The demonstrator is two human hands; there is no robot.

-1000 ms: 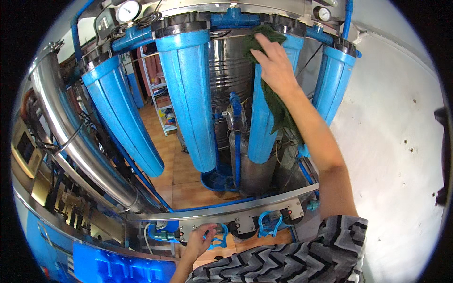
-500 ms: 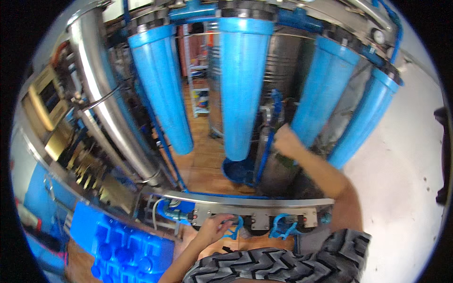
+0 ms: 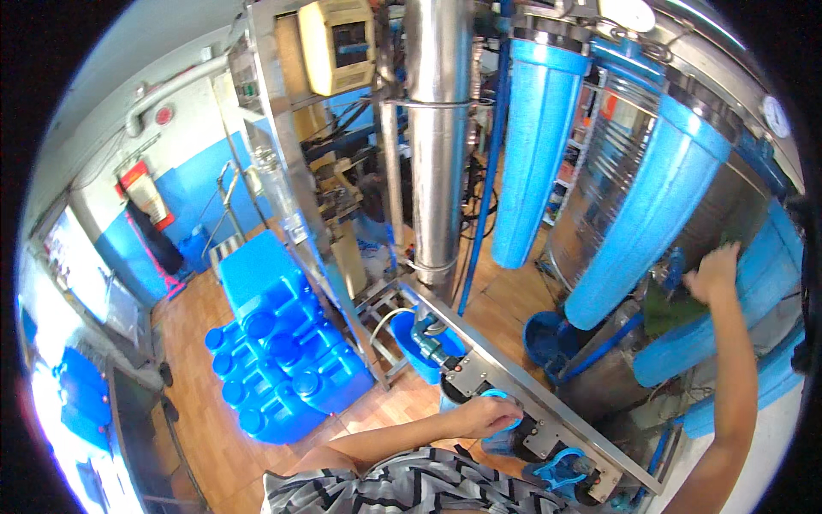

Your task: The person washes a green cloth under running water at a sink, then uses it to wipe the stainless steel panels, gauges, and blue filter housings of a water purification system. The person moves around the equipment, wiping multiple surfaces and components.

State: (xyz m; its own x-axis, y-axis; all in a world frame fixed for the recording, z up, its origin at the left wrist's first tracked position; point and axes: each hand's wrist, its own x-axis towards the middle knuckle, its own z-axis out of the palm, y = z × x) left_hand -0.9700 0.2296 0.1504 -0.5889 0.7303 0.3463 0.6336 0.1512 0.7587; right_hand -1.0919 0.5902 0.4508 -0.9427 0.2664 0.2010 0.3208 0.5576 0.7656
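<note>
My left hand [image 3: 486,417] is closed, its fingers curled at a light blue plastic loop [image 3: 507,399] on the metal rail [image 3: 548,403]; the fingertips partly hide what they grip. A second light blue loop [image 3: 561,469] sits further right along that rail, beside a steel plate with bolts. My right arm reaches up and forward, and my right hand [image 3: 715,272] is open with the fingers apart. It is beside a blue valve handle [image 3: 674,270], in front of a blue filter housing [image 3: 775,257], with no object visible in it.
Tall blue filter housings [image 3: 655,206] hang ahead, alongside an upright steel cylinder [image 3: 438,146]. Several blue water jugs [image 3: 287,343] stand on the tiled floor at left. A blue bucket [image 3: 428,347] is under the rail's left end; a dark blue tub [image 3: 548,336] is behind it.
My view has swung left, bringing the jugs and left wall into sight. My left hand stays by the light blue loop. My right hand's fingers now spread apart beside the valve handle.
</note>
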